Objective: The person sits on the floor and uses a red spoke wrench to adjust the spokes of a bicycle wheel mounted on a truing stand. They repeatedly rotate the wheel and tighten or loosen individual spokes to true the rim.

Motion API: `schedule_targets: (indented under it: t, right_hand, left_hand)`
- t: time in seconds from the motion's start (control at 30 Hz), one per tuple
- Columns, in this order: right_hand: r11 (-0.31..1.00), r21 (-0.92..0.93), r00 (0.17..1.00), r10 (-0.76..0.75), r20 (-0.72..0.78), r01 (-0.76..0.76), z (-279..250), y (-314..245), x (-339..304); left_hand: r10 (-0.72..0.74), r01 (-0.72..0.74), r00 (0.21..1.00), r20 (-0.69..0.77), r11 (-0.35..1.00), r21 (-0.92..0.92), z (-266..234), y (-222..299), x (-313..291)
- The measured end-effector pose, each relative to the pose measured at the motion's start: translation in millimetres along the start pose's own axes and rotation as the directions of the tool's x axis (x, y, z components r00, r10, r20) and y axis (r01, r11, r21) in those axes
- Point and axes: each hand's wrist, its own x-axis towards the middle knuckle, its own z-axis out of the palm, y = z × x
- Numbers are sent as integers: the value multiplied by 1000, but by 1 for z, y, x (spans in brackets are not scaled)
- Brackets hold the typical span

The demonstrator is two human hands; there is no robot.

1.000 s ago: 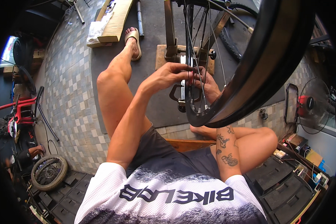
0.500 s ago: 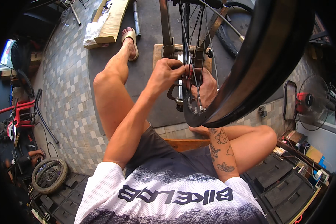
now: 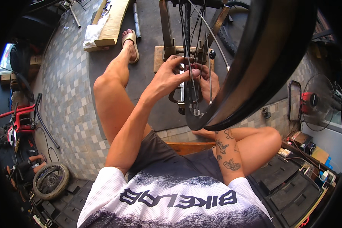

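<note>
A bicycle wheel (image 3: 254,81) with a dark rim stands upright before me in a truing stand (image 3: 166,24) on a wooden base (image 3: 158,62). My left hand (image 3: 174,76) reaches in from the left, its thumb and fingers closed about the thin spokes (image 3: 196,91). Behind those spokes, partly covered by them, my right hand (image 3: 210,83) has its fingers bent up toward the left fingertips. A small red piece shows between the two hands; its kind is too hidden to tell. My tattooed right forearm passes behind the lower rim.
An opened cardboard box (image 3: 112,28) and a metal tube (image 3: 136,22) lie beyond my left foot. Another tire (image 3: 226,38) lies behind the stand. At left are a red bicycle frame (image 3: 21,116) and a knobby wheel (image 3: 51,180); a fan (image 3: 317,100) stands at right.
My left hand has turned, with its thumb now laid across the spokes. The right hand has moved slightly up and left, its fingers closer to the left ones. The wheel has shifted a little.
</note>
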Motion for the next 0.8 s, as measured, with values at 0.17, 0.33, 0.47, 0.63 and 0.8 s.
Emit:
schedule_targets:
  t: [0.17,0.33,0.47,0.63,0.8]
  right_hand:
    - [995,101,963,19,-270,9,-2,-3,1]
    - [996,39,960,-66,-272,80,-10,-11,-2]
    - [998,35,960,-32,-279,43,-10,-6,-3]
    - [1000,25,968,8,-252,-2,-17,4,-7]
    - [997,-79,962,-17,-273,-5,-19,13,-9]
  left_hand:
    - [-73,77,997,37,988,-131,2,-4,3]
    - [-84,90,995,59,988,-128,-1,1,7]
    - [-88,100,992,89,984,-145,-3,4,6]
    - [-7,15,999,51,988,-155,-3,-19,12]
    - [22,13,968,-252,991,136,-2,-52,31]
